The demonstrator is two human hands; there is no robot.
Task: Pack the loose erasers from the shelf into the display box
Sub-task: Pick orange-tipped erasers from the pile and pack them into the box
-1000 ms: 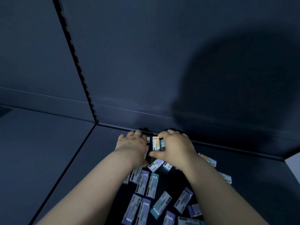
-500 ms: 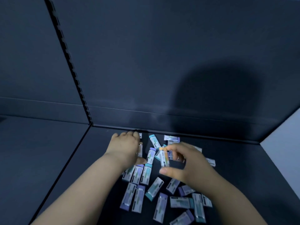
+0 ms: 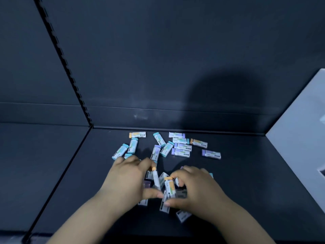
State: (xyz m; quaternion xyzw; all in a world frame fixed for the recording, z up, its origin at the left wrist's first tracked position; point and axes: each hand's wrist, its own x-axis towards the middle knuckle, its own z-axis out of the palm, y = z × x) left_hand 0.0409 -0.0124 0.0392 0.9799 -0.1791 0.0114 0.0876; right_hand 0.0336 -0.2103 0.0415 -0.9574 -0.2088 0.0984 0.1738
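Small white-sleeved erasers (image 3: 182,147), teal, purple or orange ends, scattered flat on dark shelf (image 3: 246,182), many near back. Orange-tipped eraser (image 3: 155,179) tilted up, pinched in left hand (image 3: 126,178); second orange eraser (image 3: 169,187) pinched in right hand (image 3: 197,189). Others half hidden beneath.

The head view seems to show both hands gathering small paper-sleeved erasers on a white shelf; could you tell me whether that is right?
Not quite: in the head view the flat shelf is dark, nearly black, not white; only the panel at its right end is pale. The left hand and right hand do gather small paper-sleeved erasers on it.
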